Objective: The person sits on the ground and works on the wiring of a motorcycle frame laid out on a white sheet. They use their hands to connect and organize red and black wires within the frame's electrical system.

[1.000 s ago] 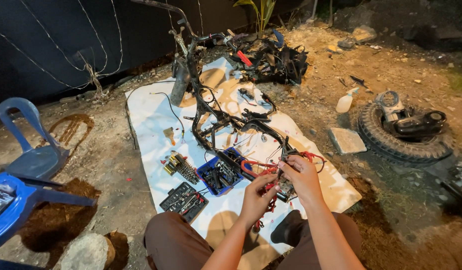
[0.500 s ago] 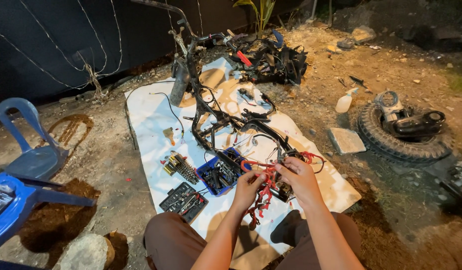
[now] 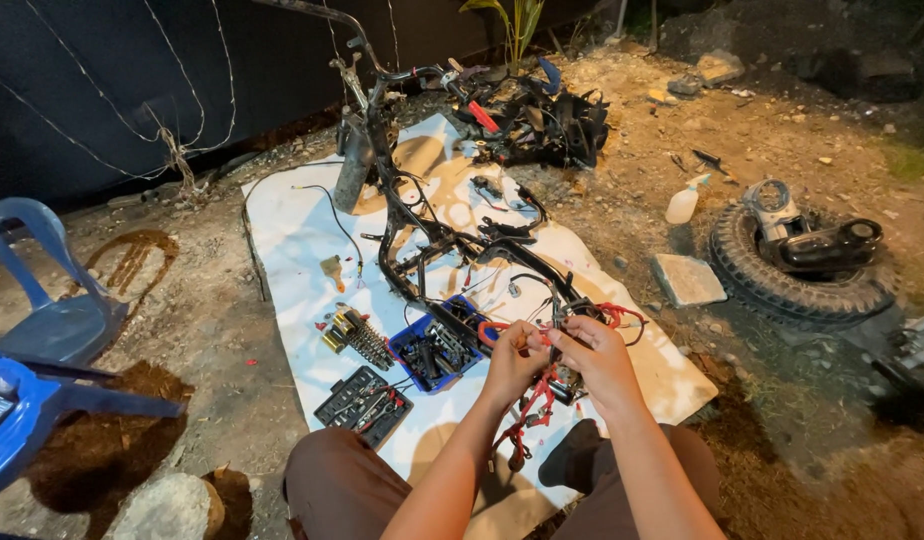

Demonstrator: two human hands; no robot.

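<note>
I sit on the ground with my knees apart over a white sheet [image 3: 292, 240]. Both hands work at a bundle of red and black wires [image 3: 530, 410] at the near end of a stripped black motorcycle frame [image 3: 422, 235]. My left hand [image 3: 514, 362] pinches part of the wiring, fingers closed. Just to its right, my right hand [image 3: 597, 358] grips the same bundle, touching the left. Red wires hang down between my wrists.
A blue tray of tools [image 3: 434, 350], a black socket set [image 3: 362, 405] and a bit rack [image 3: 357, 335] lie left of my hands. A tyre with engine parts [image 3: 797, 255], a flat stone [image 3: 687, 278] and a spray bottle [image 3: 684, 200] are right. Blue plastic chairs [image 3: 42, 330] stand far left.
My hands have drawn closer together on the wiring and lifted slightly. The red wires now hang lower between my wrists.
</note>
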